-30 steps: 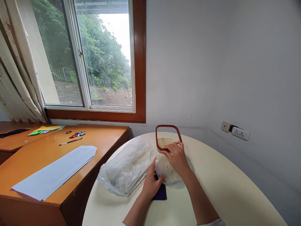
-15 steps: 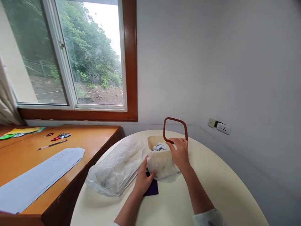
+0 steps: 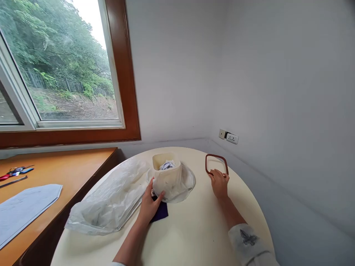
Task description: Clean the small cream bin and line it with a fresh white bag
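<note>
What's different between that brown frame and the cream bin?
The brown frame is a thin, open loop; the cream bin has walls and holds crumpled white material. The frame is held in the right hand, while the bin stands upright beside the left hand. Both have rounded corners.

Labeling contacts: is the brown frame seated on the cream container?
No, the right hand holds the brown frame apart from the cream container, to its right.

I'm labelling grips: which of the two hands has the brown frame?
The right hand: it grips the near edge of the brown frame. The left hand, spread open, is at the cream bin instead.
</note>
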Tool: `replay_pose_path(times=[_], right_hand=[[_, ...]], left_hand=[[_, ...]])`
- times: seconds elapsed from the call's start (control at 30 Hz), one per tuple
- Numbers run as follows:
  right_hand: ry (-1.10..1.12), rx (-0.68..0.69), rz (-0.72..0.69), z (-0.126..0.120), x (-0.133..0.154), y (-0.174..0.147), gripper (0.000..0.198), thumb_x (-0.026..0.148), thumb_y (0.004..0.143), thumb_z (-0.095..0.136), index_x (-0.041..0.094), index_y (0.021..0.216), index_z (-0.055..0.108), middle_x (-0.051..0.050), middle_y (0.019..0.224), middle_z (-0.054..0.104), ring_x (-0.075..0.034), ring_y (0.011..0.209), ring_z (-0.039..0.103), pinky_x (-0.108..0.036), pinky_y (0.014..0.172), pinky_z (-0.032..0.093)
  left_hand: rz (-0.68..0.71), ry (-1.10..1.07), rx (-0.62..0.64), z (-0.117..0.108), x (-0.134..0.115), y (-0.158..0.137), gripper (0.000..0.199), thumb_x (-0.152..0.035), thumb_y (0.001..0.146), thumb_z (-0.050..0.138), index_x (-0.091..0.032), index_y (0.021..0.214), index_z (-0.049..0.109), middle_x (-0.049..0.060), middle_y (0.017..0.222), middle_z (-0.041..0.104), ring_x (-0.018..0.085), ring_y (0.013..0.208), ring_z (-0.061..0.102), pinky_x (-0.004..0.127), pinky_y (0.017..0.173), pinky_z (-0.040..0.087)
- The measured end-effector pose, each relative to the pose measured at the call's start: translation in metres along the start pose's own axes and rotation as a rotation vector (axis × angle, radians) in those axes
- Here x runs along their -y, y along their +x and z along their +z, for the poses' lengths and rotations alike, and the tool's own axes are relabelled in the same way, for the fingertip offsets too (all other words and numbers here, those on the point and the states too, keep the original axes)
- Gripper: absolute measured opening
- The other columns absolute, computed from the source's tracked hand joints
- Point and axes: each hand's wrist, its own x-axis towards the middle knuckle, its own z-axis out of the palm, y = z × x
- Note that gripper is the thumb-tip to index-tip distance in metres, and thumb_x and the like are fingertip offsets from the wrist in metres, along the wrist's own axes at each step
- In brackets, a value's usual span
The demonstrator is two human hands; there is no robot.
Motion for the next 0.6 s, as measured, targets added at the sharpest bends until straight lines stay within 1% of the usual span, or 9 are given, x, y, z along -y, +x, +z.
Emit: replay_pose_path(times=[0.07,0.13,0.23,0.3,0.43,0.6], right_hand=[[-0.013,0.028,0.015,0.003,-0.001,0.001,0.030,0.026,0.092,0.032,0.018,0.098,0.060,-0.011,0.113,0.062,-0.022,0.117,0.047,-0.041,0.096,0.017],[-0.023,0.079,0.030,0.006,-0.004,-0.001,0.029,0.023,0.091,0.034,0.018,0.096,0.061,-0.011,0.115,0.062,-0.022,0.117,0.047,-0.041,0.096,0.018],[-0.031,0.186,0.056,0.011,-0.009,-0.005,0.028,0.016,0.087,0.037,0.020,0.089,0.064,-0.007,0.100,0.068,-0.020,0.099,0.058,-0.038,0.091,0.025],[-0.034,0.235,0.073,0.014,-0.011,-0.007,0.029,0.013,0.084,0.038,0.022,0.089,0.065,-0.005,0.094,0.070,-0.017,0.089,0.061,-0.036,0.088,0.027],[-0.040,0.255,0.091,0.016,-0.012,-0.008,0.029,0.013,0.083,0.040,0.021,0.095,0.064,-0.006,0.103,0.068,-0.018,0.097,0.060,-0.038,0.091,0.026],[-0.040,0.251,0.084,0.016,-0.012,-0.008,0.032,0.012,0.082,0.039,0.021,0.099,0.064,-0.007,0.104,0.068,-0.018,0.098,0.060,-0.039,0.093,0.026]], left_hand=[[-0.014,0.012,0.007,0.000,0.000,0.000,0.068,-0.039,0.074,0.061,-0.023,0.135,0.033,0.011,0.135,0.045,0.027,0.123,0.042,0.045,0.101,0.034],[-0.023,0.034,0.018,-0.001,0.000,0.000,0.069,-0.040,0.075,0.060,-0.023,0.136,0.031,0.011,0.136,0.043,0.027,0.124,0.041,0.045,0.101,0.034],[-0.014,0.055,0.030,-0.001,0.000,0.000,0.069,-0.041,0.076,0.058,-0.022,0.136,0.029,0.011,0.136,0.043,0.027,0.124,0.041,0.044,0.100,0.035],[-0.008,0.055,0.028,-0.001,0.001,0.001,0.069,-0.041,0.076,0.058,-0.022,0.136,0.030,0.011,0.136,0.043,0.027,0.124,0.041,0.043,0.099,0.036],[-0.007,0.040,0.016,-0.001,0.002,0.001,0.068,-0.040,0.075,0.059,-0.023,0.134,0.032,0.011,0.135,0.044,0.027,0.123,0.042,0.042,0.098,0.037],[-0.013,0.045,0.026,-0.001,0.003,0.002,0.067,-0.040,0.076,0.058,-0.022,0.135,0.031,0.011,0.134,0.045,0.026,0.124,0.041,0.042,0.099,0.036]])
